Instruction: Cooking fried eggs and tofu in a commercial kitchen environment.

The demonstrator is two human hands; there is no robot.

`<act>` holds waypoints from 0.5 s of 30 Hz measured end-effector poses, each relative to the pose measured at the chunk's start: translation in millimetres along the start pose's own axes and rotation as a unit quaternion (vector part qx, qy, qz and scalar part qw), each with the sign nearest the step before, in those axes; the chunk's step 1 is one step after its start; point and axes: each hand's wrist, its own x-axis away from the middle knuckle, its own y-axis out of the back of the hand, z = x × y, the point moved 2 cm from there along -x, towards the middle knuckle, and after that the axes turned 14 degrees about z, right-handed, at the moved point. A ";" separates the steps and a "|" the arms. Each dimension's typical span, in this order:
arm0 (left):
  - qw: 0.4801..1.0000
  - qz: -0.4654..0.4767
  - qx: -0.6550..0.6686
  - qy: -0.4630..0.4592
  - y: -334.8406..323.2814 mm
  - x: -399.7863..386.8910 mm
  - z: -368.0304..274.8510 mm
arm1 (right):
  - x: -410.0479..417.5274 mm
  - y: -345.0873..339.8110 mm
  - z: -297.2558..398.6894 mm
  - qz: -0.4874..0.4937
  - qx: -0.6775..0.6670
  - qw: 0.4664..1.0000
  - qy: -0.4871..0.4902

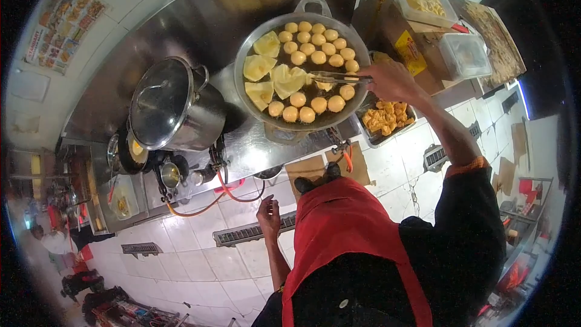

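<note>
My right hand (391, 80) is shut on a pair of metal tongs (338, 77), reaching in over the right rim of a wide two-handled wok (240, 77). The tips of the tongs meet the edge of a pale folded wrapper (288, 80) in dark oil. Three more flat wrappers (259, 68) lie at the wok's left side. Several round golden balls (318, 57) float along the back, right and front. Beneath my right wrist, a metal tray (411, 122) holds fried golden pieces (386, 117). My left hand (269, 214) hangs over the floor with fingers loosely curled, holding nothing.
Left of the wok stands a tall steel pot (199, 118) with a glass lid (161, 100). Orange gas hoses (236, 196) run below the steel counter edge (247, 150). Plastic containers (465, 56) sit on the right-hand surface. At far left, a person (56, 240) is partly visible.
</note>
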 end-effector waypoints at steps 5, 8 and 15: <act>0.999 -0.010 -0.027 -0.023 0.5 0.8 3.5 | -3.2 -3.6 -16.2 -0.029 0.058 0.998 0.002; 1.000 -0.009 -0.008 -0.005 2.5 6.1 5.3 | -5.0 0.3 -19.4 0.016 0.034 0.999 -0.019; 1.000 0.015 0.000 0.027 1.0 5.4 3.4 | -27.3 -18.6 -25.4 0.009 0.082 0.996 -0.028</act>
